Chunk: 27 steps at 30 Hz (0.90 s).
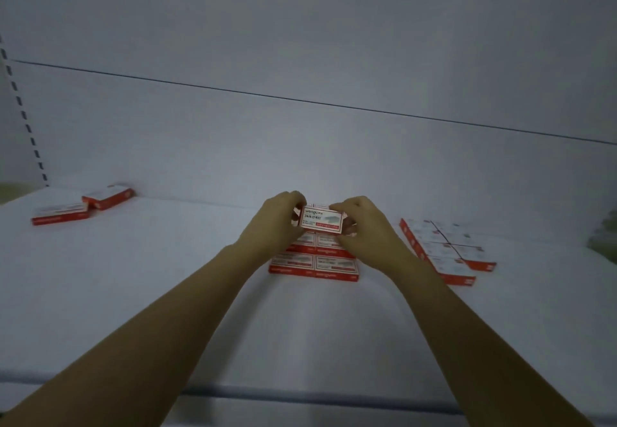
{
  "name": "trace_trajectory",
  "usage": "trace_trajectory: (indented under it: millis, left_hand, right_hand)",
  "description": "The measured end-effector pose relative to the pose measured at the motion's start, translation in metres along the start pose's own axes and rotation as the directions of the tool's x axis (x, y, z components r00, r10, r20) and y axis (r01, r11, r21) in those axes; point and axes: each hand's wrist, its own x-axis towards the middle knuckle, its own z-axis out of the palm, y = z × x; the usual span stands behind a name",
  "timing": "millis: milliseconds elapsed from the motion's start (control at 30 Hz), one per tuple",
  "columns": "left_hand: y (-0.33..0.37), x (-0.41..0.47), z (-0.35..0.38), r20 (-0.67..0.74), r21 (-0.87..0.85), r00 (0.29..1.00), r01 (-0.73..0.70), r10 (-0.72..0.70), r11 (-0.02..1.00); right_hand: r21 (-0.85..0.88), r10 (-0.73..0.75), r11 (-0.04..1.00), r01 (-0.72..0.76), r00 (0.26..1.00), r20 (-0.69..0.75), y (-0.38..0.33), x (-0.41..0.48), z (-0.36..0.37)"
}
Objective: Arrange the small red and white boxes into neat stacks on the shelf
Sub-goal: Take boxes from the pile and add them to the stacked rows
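Observation:
Both my hands hold one small red and white box [322,221] above the middle of the white shelf [150,293]. My left hand [275,222] pinches its left end and my right hand [362,224] pinches its right end. The box's printed top faces me. Directly under it lies a tidy block of several like boxes [314,261], laid flat in rows. To the right, another group of several boxes [447,248] lies flat in a slanted grid. Two loose boxes [85,206] sit at the far left near the back wall.
The shelf's back wall [300,146] rises just behind the boxes. A slotted upright [23,116] runs up the left side. Something greenish [606,236] shows at the right edge, blurred. The shelf's front edge [300,393] runs below my forearms.

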Motion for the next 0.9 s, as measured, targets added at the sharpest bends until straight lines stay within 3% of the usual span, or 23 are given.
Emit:
trace_trajectory:
  millis: [200,367,433,567,733,900]
  left_hand:
    - [-0.001,0.004,0.017,-0.136,-0.158,0.991,-0.013,-0.008,0.987]
    - [-0.011,0.005,0.017,-0.171,-0.269,0.985,-0.016,-0.031,0.963]
    - [-0.017,0.006,0.014,-0.124,-0.377,0.988,0.043,-0.096,0.925]
    - [-0.030,0.008,0.007,0.033,-0.640,0.980,0.173,-0.198,0.748]
    - [-0.032,0.015,0.004,0.115,-0.706,0.956,0.270,-0.270,0.655]
    - [-0.031,0.022,0.004,0.180,-0.634,0.928,0.363,-0.326,0.683]
  right_hand:
    - [0.108,0.037,0.994,-0.021,0.989,-0.146,0.010,0.000,0.000]
    - [0.272,0.075,0.962,-0.035,0.987,-0.140,0.011,0.009,-0.001]
    - [0.378,0.122,0.923,-0.076,0.988,-0.099,0.012,0.011,-0.001]
    - [0.480,0.176,0.865,-0.148,0.984,-0.014,0.014,0.015,0.005]
    - [0.525,0.208,0.831,-0.182,0.978,0.010,0.008,0.020,0.014]
    - [0.574,0.331,0.760,-0.305,0.942,0.062,0.005,0.027,0.018]
